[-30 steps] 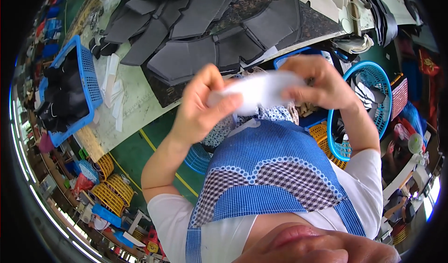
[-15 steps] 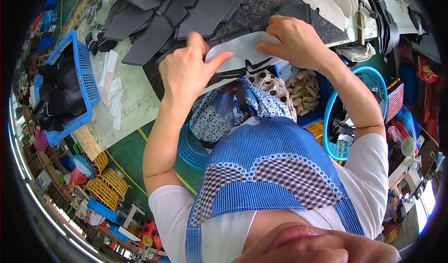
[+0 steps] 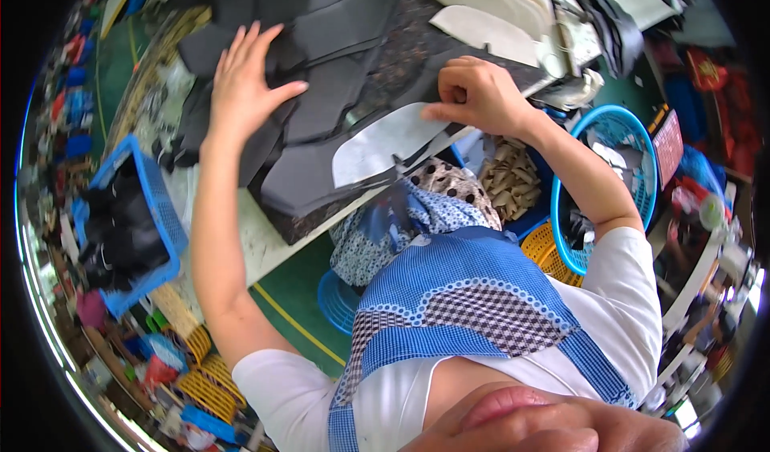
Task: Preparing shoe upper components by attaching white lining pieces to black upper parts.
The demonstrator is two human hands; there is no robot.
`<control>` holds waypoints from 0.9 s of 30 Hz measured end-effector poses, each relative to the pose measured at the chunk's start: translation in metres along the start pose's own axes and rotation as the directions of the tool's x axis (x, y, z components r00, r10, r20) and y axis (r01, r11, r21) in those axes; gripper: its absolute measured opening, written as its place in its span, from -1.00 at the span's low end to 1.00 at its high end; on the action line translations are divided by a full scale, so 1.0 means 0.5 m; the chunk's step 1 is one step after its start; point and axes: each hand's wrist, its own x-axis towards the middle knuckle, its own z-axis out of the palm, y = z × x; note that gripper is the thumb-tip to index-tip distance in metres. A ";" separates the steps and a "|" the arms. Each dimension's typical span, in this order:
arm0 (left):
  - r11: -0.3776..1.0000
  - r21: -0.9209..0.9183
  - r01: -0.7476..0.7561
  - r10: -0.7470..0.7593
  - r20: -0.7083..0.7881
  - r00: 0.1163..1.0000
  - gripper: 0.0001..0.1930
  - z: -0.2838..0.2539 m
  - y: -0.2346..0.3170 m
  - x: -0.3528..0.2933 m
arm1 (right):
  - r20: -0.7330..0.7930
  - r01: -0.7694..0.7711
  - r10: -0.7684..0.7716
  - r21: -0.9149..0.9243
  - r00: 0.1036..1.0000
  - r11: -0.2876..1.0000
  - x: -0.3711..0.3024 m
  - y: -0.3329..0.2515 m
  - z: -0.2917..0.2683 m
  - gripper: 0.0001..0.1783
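Observation:
My left hand (image 3: pixel 245 91) is open, fingers spread and thumb out, over the pile of dark grey cut sheet pieces (image 3: pixel 337 83). It holds nothing. With curled fingers, my right hand (image 3: pixel 477 91) pinches the far right end of a thin white curved piece (image 3: pixel 377 147), its thumb on that tip. The white piece lies on a dark grey piece (image 3: pixel 297 181) along the near edge of the speckled dark worktop (image 3: pixel 405 39). Whether the right fingers also grip the dark piece beneath is hidden.
Cream-coloured curved pieces (image 3: pixel 497 35) are stacked at the far right. A blue basket (image 3: pixel 172 211) of black items stands on the left. Near my right arm are a turquoise basket (image 3: pixel 561 203) and a bin of beige scraps (image 3: pixel 509 183). A yellow basket (image 3: pixel 549 251) sits below.
My left hand has let go of the white piece and moved left and away, opening over the dark pile. My right hand stays at the white piece's right end.

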 end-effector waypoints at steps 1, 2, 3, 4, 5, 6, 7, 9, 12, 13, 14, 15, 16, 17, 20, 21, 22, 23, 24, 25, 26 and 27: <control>0.983 -0.178 0.049 -0.030 0.110 0.993 -0.24 0.012 -0.038 -0.005 | 0.026 -0.168 0.170 0.345 0.985 0.924 -0.009 0.009 -0.018 -0.70; 0.955 -0.285 0.081 -0.042 0.138 0.989 -0.30 0.005 -0.041 0.007 | -0.087 -0.298 0.353 0.373 0.932 0.879 -0.027 0.039 -0.039 -0.71; 0.968 -0.241 0.071 -0.032 0.162 0.986 -0.35 0.005 -0.034 0.015 | -0.340 -0.291 0.324 0.147 0.883 0.946 -0.043 0.079 -0.059 -0.71; 0.979 -0.192 0.068 -0.031 0.190 0.981 -0.40 0.001 -0.026 0.017 | -0.551 -0.321 0.223 -0.086 0.804 0.943 -0.062 0.114 -0.072 -0.70; 0.980 -0.194 0.053 -0.017 0.182 0.983 -0.40 -0.002 -0.025 0.021 | -0.579 -0.343 0.130 -0.276 0.805 0.898 -0.075 0.133 -0.081 -0.63; 0.976 -0.216 0.022 0.011 0.153 0.988 -0.49 -0.005 -0.026 0.025 | -0.588 -0.349 0.128 -0.279 0.798 0.895 -0.084 0.139 -0.077 -0.63; 0.973 -0.231 -0.002 0.031 0.123 0.992 -0.58 -0.017 -0.021 0.030 | -0.549 -0.373 0.164 -0.295 0.820 0.880 -0.087 0.140 -0.070 -0.59; 0.963 -0.214 0.165 -0.142 0.118 0.983 -0.66 -0.048 -0.008 0.040 | -0.520 -0.399 0.203 -0.299 0.830 0.867 -0.087 0.141 -0.064 -0.53; 0.995 -0.062 0.081 -0.093 -0.223 0.970 -0.83 -0.046 0.025 0.029 | -0.523 -0.427 0.255 -0.241 0.814 0.871 -0.084 0.134 -0.073 -0.55; 0.996 0.070 0.050 -0.038 -0.160 0.986 -0.83 -0.035 0.038 0.024 | -0.522 -0.363 0.188 -0.255 0.832 0.896 -0.086 0.144 -0.072 -0.58; 0.980 0.198 0.011 0.007 -0.086 0.996 -0.83 -0.024 0.051 0.017 | -0.533 -0.314 0.168 -0.195 0.829 0.929 -0.085 0.150 -0.063 -0.64; 0.985 0.170 -0.010 0.010 0.005 1.000 -0.82 -0.019 0.069 0.011 | -0.514 -0.329 0.242 -0.085 0.823 0.940 -0.082 0.153 -0.062 -0.69; 0.990 0.141 -0.028 0.014 0.097 0.995 -0.80 -0.017 0.080 0.002 | -0.485 -0.342 0.312 0.028 0.817 0.939 -0.080 0.153 -0.061 -0.72; 0.999 -0.015 -0.044 0.046 0.098 0.994 -0.78 -0.013 0.073 -0.011 | -0.539 -0.318 0.358 0.169 0.763 0.933 -0.079 0.149 -0.060 -0.74; 0.968 -0.251 0.005 0.026 0.122 0.992 -0.72 -0.026 0.047 -0.029 | -0.520 -0.256 0.532 0.510 0.668 0.821 -0.080 0.148 -0.085 -0.73; 0.902 -0.417 0.108 -0.045 0.159 0.986 -0.70 -0.025 0.032 -0.037 | -0.526 -0.220 0.541 0.552 0.656 0.804 -0.084 0.156 -0.086 -0.73; 0.798 -0.566 0.206 -0.109 0.201 0.974 -0.68 -0.032 0.024 -0.041 | -0.532 -0.179 0.546 0.590 0.647 0.787 -0.087 0.164 -0.091 -0.73; 0.888 -0.431 0.158 -0.157 0.039 0.987 -0.70 -0.053 0.047 -0.028 | -0.533 -0.158 0.573 0.631 0.622 0.759 -0.092 0.165 -0.095 -0.74; 0.954 -0.286 0.091 -0.140 -0.156 0.978 -0.75 -0.077 0.080 -0.020 | -0.530 -0.137 0.601 0.671 0.599 0.729 -0.101 0.164 -0.096 -0.74; 0.983 -0.181 -0.018 -0.037 -0.297 0.954 -0.76 -0.099 0.113 -0.013 | -0.561 -0.084 0.598 0.685 0.572 0.723 -0.109 0.167 -0.096 -0.74; 0.992 -0.062 -0.109 0.073 -0.415 0.907 -0.78 -0.109 0.144 -0.018 | -0.502 -0.016 0.651 0.785 0.569 0.619 -0.111 0.139 -0.105 -0.74; 0.980 -0.028 -0.199 0.169 -0.415 0.894 -0.77 -0.104 0.178 -0.027 | -0.486 0.028 0.676 0.822 0.554 0.569 -0.119 0.129 -0.107 -0.75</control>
